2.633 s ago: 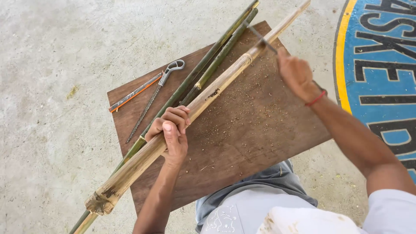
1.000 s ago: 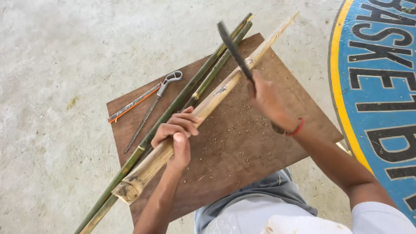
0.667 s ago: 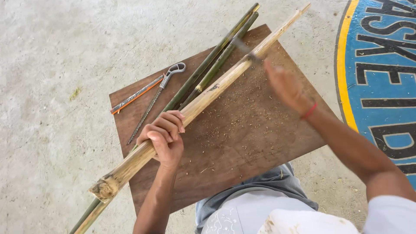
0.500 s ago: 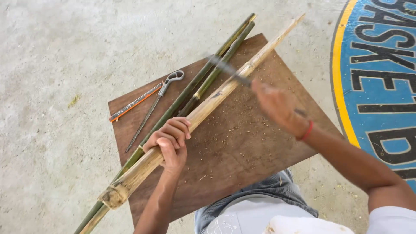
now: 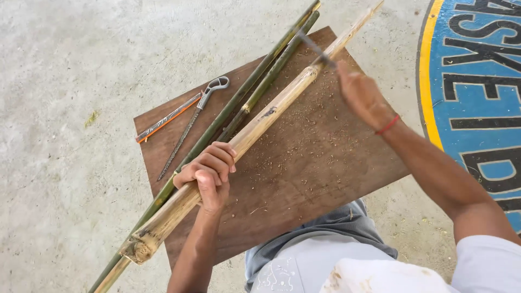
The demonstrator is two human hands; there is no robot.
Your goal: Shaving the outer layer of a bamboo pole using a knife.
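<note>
Head view, single entry.

Item 1. Thick, pale yellow-brown bamboo pole (image 5: 255, 127): lies slantwise across the surface, its rough-cut butt end overhanging the near-left edge, its thin tip running off past the far-right corner.

Item 2. Left hand (image 5: 209, 173): grip wrapped fully closed round the pole near the surface's left edge, fingers over the top, thumb beneath.

Item 3. Right hand (image 5: 362, 96): grip closed on the handle of a dark narrow blade (image 5: 315, 49). The blade's edge appears to meet the pole at a node on the far part; blur leaves the exact contact uncertain.

Item 4. Brown square wooden board (image 5: 320, 168), serving as the surface: set on a grey concrete floor (image 5: 70, 65), strewn with fine shavings.

Item 5. Two thin green bamboo stalks (image 5: 255, 87): alongside the pole on its left, touching or nearly so.

Item 6. Slim metal saw with looped grey handle (image 5: 190, 127) and flat orange-edged strip (image 5: 165, 118): on the board's left, apart from both hands.

Risks, as judged:
- The blade may glance off the hard, rounded node and slide down the pole towards the left hand, which sits in line with it.
- The pole, held at one point only, may roll or lift under a blow.
- Loose shavings may let it skid.
- The stalks could be struck by mistake.
</note>
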